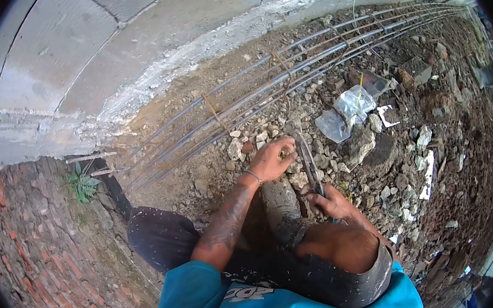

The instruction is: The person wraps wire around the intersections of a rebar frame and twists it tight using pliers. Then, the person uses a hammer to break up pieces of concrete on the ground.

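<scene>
Right hand (334, 203) clamped on long metal tool (313, 174); left hand (272, 160) curled at left, hold unclear. Seemingly positioning; likely needs steadiness.

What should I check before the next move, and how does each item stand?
1. Right hand gripping the long metal tool: ok, fingers wrapped around its lower end.
2. Left hand apart from the tool: cannot tell; it is curled beside the upper part, contact unclear.
3. Gloves on: not ok, both hands are bare.
4. Ground around the tool free of loose stones: not ok, they lie scattered there.
5. Plastic bag away from both hands: ok, it lies apart to the right.
</scene>
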Motion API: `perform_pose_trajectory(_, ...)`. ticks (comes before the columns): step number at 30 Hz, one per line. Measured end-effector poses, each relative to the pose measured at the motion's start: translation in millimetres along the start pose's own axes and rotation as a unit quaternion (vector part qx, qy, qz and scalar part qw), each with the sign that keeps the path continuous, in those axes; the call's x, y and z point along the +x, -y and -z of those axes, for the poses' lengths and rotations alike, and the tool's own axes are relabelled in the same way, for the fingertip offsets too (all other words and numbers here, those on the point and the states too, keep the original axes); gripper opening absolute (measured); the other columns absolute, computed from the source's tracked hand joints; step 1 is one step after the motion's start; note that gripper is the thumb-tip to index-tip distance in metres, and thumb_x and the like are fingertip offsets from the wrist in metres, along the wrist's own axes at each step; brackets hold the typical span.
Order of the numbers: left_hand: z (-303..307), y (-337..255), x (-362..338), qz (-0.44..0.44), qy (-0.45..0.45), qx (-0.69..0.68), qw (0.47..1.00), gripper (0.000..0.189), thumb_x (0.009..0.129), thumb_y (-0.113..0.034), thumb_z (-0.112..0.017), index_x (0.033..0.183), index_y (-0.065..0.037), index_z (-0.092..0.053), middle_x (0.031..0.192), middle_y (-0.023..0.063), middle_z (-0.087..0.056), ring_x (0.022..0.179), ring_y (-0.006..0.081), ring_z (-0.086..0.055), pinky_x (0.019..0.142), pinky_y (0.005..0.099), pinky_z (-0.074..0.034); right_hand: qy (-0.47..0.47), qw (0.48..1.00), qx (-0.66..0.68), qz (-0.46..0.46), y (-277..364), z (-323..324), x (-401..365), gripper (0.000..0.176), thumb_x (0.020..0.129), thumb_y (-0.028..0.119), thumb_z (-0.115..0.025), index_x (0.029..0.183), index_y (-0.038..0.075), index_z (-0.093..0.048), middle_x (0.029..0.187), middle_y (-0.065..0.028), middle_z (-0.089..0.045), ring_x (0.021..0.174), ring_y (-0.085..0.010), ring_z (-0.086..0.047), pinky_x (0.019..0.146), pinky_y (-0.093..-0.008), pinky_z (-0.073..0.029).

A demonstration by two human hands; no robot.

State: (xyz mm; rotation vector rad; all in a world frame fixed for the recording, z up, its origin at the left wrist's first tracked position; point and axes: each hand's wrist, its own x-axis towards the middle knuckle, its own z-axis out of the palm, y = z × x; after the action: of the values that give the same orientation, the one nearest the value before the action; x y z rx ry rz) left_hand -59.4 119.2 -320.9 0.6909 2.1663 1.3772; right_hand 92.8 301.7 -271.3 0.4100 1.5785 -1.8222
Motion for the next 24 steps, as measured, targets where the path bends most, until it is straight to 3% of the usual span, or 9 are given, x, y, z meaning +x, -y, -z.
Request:
perform_pose_trajectory(1, -6, -7, 2, 0.072, 0.087, -0.007, 0.994, 0.022, 0.087, -0.02, -0.057, 0.1, -0.003, -0.056, 0.084, 0.021, -0.061, 0.079, 0.0355, -0.061, 0.07, 0.0443, -0.045, -0.009, 1.0, -0.015, -0.011, 5, 0, -2, 0.024, 0.092, 0.02, -0.052, 0.106, 0.001, -0.053, 0.07, -0.0042, -0.05, 0.057, -0.0146, -0.047, 0.055, -0.0316, -0.042)
perform_pose_trajectory(2, -21, 3, 0, 0.052, 0.055, 0.021, 0.997, 0.021, 0.09, -0.02, -0.052, 0.095, 0.001, -0.055, 0.074, 0.0212, -0.058, 0.073, 0.0369, -0.06, 0.065, 0.0442, -0.043, -0.013, 1.0, -0.009, -0.011, -2, 6, -1, 0.024, 0.092, 0.02, -0.052, 0.106, 0.001, -0.053, 0.07, -0.0042, -0.05, 0.057, -0.0146, -0.047, 0.055, -0.0316, -0.042)
perform_pose_trajectory(4, -25, 10, 1, 0.073, 0.05, 0.027, 0.996, 0.022, 0.09, -0.021, -0.052, 0.095, 0.001, -0.055, 0.073, 0.0206, -0.058, 0.072, 0.0368, -0.059, 0.065, 0.0447, -0.043, -0.147, 0.943, -0.284, 0.09, -14, 21, 2, 0.029, 0.09, 0.021, -0.054, 0.106, -0.002, -0.052, 0.075, -0.0108, -0.05, 0.069, -0.0235, -0.051, 0.066, -0.038, -0.044)
perform_pose_trajectory(9, -2, 34, 6, 0.135, 0.011, 0.042, 0.99, 0.025, 0.095, -0.024, -0.05, 0.09, 0.0, -0.058, 0.075, 0.0105, -0.058, 0.064, 0.0208, -0.055, 0.063, 0.0374, -0.044, -0.138, 0.944, -0.3, 0.009, 0, 50, -6, 0.035, 0.085, 0.019, -0.061, 0.11, -0.003, -0.052, 0.098, -0.0197, -0.054, 0.089, -0.0325, -0.053, 0.079, -0.0404, -0.043)
perform_pose_trajectory(11, 0, 27, 9, 0.106, -0.011, 0.012, 0.994, 0.024, 0.095, -0.022, -0.05, 0.089, 0.0, -0.058, 0.073, 0.0085, -0.057, 0.064, 0.0179, -0.054, 0.063, 0.0356, -0.044, -0.378, 0.718, -0.575, 0.109, 2, 39, -2, 0.045, 0.083, 0.019, -0.065, 0.119, -0.004, -0.05, 0.104, -0.0202, -0.055, 0.096, -0.035, -0.054, 0.083, -0.0423, -0.044)
perform_pose_trajectory(16, -4, -6, 4, 0.065, 0.014, -0.053, 0.996, 0.025, 0.094, -0.023, -0.049, 0.093, 0.0, -0.058, 0.066, 0.0129, -0.055, 0.062, 0.0228, -0.052, 0.062, 0.0355, -0.041, -0.22, 0.956, -0.137, 0.14, 51, 27, 54, 0.054, 0.093, 0.033, -0.053, 0.131, -0.005, -0.045, 0.118, -0.0231, -0.058, 0.107, -0.0283, -0.059, 0.09, -0.0387, -0.047)
perform_pose_trajectory(17, -5, -8, 2, 0.063, 0.019, -0.052, 0.996, 0.025, 0.094, -0.023, -0.049, 0.093, 0.0, -0.058, 0.066, 0.0129, -0.055, 0.062, 0.0228, -0.052, 0.062, 0.0355, -0.041, -0.176, 0.964, -0.13, 0.154, 62, 25, 64, 0.053, 0.093, 0.032, -0.054, 0.13, -0.005, -0.046, 0.121, -0.0229, -0.057, 0.111, -0.0277, -0.057, 0.091, -0.037, -0.046)
perform_pose_trajectory(19, -3, -11, 0, 0.059, -0.001, -0.038, 0.998, 0.023, 0.096, -0.018, -0.049, 0.088, 0.002, -0.057, 0.069, 0.0064, -0.055, 0.061, 0.0144, -0.048, 0.061, 0.0316, -0.043, -0.165, 0.958, -0.121, 0.203, 62, 23, 90, 0.037, 0.092, 0.022, -0.058, 0.116, -0.005, -0.057, 0.102, -0.0163, -0.065, 0.093, -0.0209, -0.062, 0.082, -0.0338, -0.048)
perform_pose_trajectory(24, 4, -6, 0, 0.169, -0.022, -0.078, 0.982, 0.02, 0.095, -0.017, -0.049, 0.095, 0.0, -0.06, 0.09, 0.0118, -0.06, 0.081, 0.0207, -0.056, 0.075, 0.0329, -0.043, -0.132, 0.975, -0.008, 0.18, 76, 24, 98, 0.015, 0.092, 0.013, -0.057, 0.093, -0.002, -0.059, 0.074, -0.0042, -0.061, 0.067, -0.0086, -0.055, 0.061, -0.0251, -0.046)
